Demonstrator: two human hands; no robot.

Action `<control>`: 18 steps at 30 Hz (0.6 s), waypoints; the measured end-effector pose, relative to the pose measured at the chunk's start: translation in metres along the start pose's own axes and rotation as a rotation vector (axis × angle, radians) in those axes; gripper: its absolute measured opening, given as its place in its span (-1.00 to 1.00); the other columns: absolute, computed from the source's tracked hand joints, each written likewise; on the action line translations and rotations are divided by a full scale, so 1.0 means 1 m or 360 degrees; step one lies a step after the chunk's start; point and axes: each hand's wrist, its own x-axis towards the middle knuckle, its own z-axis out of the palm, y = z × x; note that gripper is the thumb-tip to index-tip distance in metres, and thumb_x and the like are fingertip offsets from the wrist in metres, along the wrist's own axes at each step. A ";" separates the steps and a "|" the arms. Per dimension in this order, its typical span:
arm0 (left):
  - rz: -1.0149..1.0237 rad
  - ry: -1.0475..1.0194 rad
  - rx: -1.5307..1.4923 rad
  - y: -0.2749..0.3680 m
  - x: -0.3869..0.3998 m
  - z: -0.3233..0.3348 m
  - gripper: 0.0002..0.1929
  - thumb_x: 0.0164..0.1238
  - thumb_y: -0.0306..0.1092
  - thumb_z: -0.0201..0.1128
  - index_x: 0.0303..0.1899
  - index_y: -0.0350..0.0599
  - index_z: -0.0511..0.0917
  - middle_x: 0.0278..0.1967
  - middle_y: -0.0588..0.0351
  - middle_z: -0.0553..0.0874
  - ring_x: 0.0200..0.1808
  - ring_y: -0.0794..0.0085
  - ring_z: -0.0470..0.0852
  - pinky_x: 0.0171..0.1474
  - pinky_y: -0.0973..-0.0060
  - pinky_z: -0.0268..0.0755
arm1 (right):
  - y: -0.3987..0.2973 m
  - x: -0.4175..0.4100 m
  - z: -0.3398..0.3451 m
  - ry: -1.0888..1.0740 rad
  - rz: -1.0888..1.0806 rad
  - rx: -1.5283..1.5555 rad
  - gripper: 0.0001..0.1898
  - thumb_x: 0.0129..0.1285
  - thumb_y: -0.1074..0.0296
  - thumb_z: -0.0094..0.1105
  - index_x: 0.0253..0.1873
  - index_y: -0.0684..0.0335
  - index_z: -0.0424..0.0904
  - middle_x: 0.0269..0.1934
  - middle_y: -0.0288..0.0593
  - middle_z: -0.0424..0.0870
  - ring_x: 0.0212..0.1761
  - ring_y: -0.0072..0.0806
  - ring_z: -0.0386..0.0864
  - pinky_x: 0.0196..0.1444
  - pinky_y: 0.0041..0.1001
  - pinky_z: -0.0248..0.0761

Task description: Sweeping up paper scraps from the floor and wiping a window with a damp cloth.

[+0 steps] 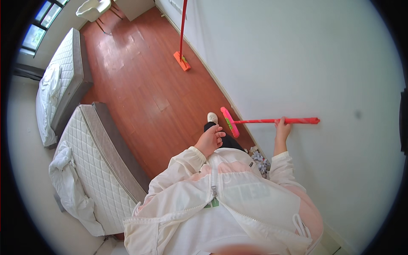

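My right hand (283, 128) grips the red handle (259, 121) of a broom near the white wall. The broom's pink head (230, 122), with some green bristles, is at the handle's left end, over the floor beside my shoe (212, 118). I cannot tell whether it touches the floor. My left hand (211, 139) is in front of my body with its fingers loosely bent and apart, holding nothing. Between my body and the wall lies a heap of crumpled paper scraps (260, 161), partly hidden by my jacket.
An orange floor-cleaning head (182, 61) with a long red handle (182, 30) stands by the wall farther ahead. Two quilted mattresses (105, 178) on grey bases line the left side, with white bedding (71, 188) on them. A white chair (93, 10) stands at the far end.
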 end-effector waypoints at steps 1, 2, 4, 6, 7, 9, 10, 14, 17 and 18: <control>0.0022 -0.0025 -0.0015 0.012 0.001 0.002 -0.83 0.53 -0.10 0.07 -0.14 0.07 0.48 -0.41 0.26 0.64 -0.49 0.55 0.44 -0.28 0.52 0.31 | 0.005 0.003 0.007 0.0040 0.0111 0.0097 -0.70 0.46 0.27 0.10 0.11 0.35 0.36 -0.12 -0.10 0.60 -0.19 -0.39 0.69 -0.12 -0.43 0.64; 0.0046 -0.0049 -0.0033 0.025 0.003 0.005 -0.84 0.53 -0.11 0.08 -0.13 0.08 0.47 -0.43 0.26 0.65 -0.48 0.57 0.44 -0.29 0.54 0.29 | 0.016 0.007 0.016 0.0034 0.0106 0.0118 -0.70 0.46 0.27 0.10 0.11 0.35 0.36 -0.12 -0.10 0.60 -0.19 -0.39 0.69 -0.12 -0.43 0.64; 0.0106 -0.0103 -0.0016 0.054 0.012 0.015 -0.84 0.53 -0.11 0.08 -0.14 0.07 0.47 -0.42 0.26 0.65 -0.47 0.57 0.45 -0.29 0.54 0.30 | 0.057 0.025 0.030 0.0395 0.0222 0.0331 -0.65 0.43 0.24 0.16 0.15 0.29 0.36 -0.09 -0.12 0.62 -0.15 -0.40 0.69 -0.22 -0.51 0.61; 0.0162 -0.0168 -0.0016 0.084 0.022 0.029 -0.83 0.53 -0.11 0.08 -0.16 0.07 0.48 -0.42 0.27 0.65 -0.46 0.56 0.46 -0.29 0.54 0.30 | 0.100 0.038 0.026 0.0042 0.0765 0.0220 -0.50 0.40 0.11 0.20 0.29 0.22 0.31 0.18 -0.06 0.47 0.13 -0.26 0.59 0.00 -0.37 0.56; 0.0217 -0.0089 -0.0089 0.098 0.020 0.026 -0.82 0.54 -0.11 0.08 -0.18 0.06 0.50 -0.41 0.26 0.65 -0.46 0.55 0.47 -0.28 0.50 0.31 | 0.087 0.025 0.046 -0.0074 0.1052 0.0228 -0.42 0.38 0.05 0.21 0.35 0.21 0.27 0.25 -0.01 0.39 0.21 -0.19 0.52 0.11 -0.30 0.50; 0.0286 -0.0029 -0.0172 0.121 0.019 0.027 -0.81 0.54 -0.11 0.07 -0.21 0.05 0.53 -0.39 0.25 0.66 -0.46 0.54 0.48 -0.27 0.46 0.33 | 0.066 0.015 0.079 -0.0197 0.1316 0.0222 -0.35 0.36 -0.01 0.21 0.41 0.19 0.24 0.32 0.04 0.32 0.29 -0.13 0.45 0.21 -0.23 0.45; 0.0304 -0.0027 -0.0181 0.132 0.022 0.030 -0.81 0.54 -0.11 0.07 -0.21 0.06 0.53 -0.39 0.25 0.66 -0.45 0.54 0.48 -0.27 0.46 0.33 | 0.077 0.025 0.095 -0.0197 0.1418 0.0243 -0.33 0.37 0.01 0.21 0.41 0.28 0.21 0.29 0.11 0.33 0.27 -0.10 0.46 0.24 -0.19 0.42; 0.0342 0.0062 -0.0302 0.170 0.019 0.004 -0.81 0.54 -0.10 0.07 -0.21 0.07 0.53 -0.39 0.25 0.66 -0.46 0.53 0.47 -0.27 0.48 0.32 | 0.032 0.015 0.191 -0.0809 0.1241 -0.0097 -0.28 0.39 0.03 0.19 0.44 0.36 0.13 0.29 0.20 0.35 0.26 -0.08 0.47 0.30 -0.15 0.38; 0.0372 0.0095 -0.0378 0.203 0.010 -0.030 -0.80 0.53 -0.10 0.07 -0.21 0.06 0.53 -0.39 0.23 0.66 -0.49 0.51 0.46 -0.26 0.46 0.33 | -0.019 -0.008 0.288 -0.1185 0.0872 -0.0299 -0.32 0.37 0.04 0.20 0.38 0.43 0.21 0.17 0.09 0.46 0.17 -0.12 0.55 0.22 -0.20 0.44; 0.0410 0.0109 -0.0457 0.217 0.010 -0.044 -0.80 0.52 -0.09 0.07 -0.20 0.06 0.53 -0.39 0.23 0.66 -0.50 0.50 0.45 -0.25 0.44 0.33 | -0.034 -0.014 0.319 -0.1307 0.0838 -0.0339 -0.35 0.37 0.07 0.20 0.37 0.39 0.24 0.09 0.01 0.53 0.07 -0.25 0.60 0.15 -0.25 0.48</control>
